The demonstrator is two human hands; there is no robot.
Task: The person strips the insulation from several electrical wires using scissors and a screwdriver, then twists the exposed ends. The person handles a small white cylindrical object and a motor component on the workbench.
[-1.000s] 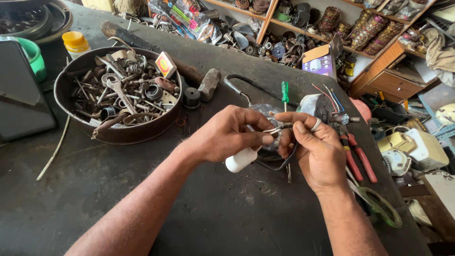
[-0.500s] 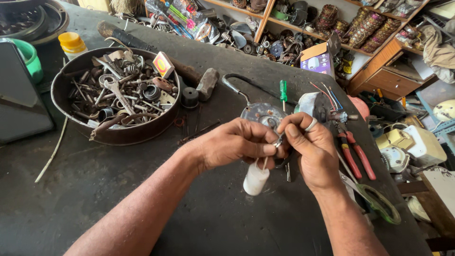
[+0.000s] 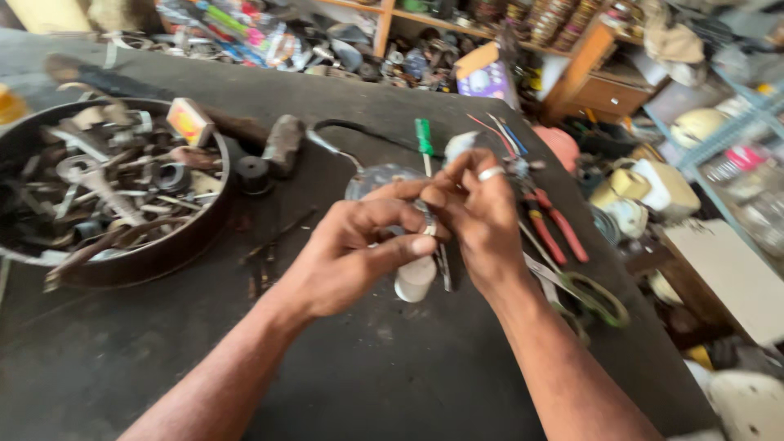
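White cylindrical part (image 3: 415, 279) is held above the dark tabletop (image 3: 343, 376), right of the round metal pan (image 3: 175, 249), pinched between both hands. Largest first:

- Tabletop: dark, scuffed, cluttered along its far edge.
- Round metal pan: left of the hands, full of wrenches, bolts and scrap metal; a small orange-yellow box (image 3: 189, 121) sits on its far rim.
- Left hand (image 3: 351, 253): right of the pan, grip closed, thumb and fingertips pressed on the white part and a small metal piece (image 3: 428, 220) above it.
- Right hand (image 3: 482, 216): touching the left, ring on one finger, grip closed on the same small piece; exact contact is blurred.
- Red-handled pliers (image 3: 559, 233): just right of the right hand, flat on the tabletop.
- Green-handled screwdriver (image 3: 424, 143): beyond the hands, far right of the pan.
- Black rubber cap (image 3: 253, 174): just beside the pan's right rim.
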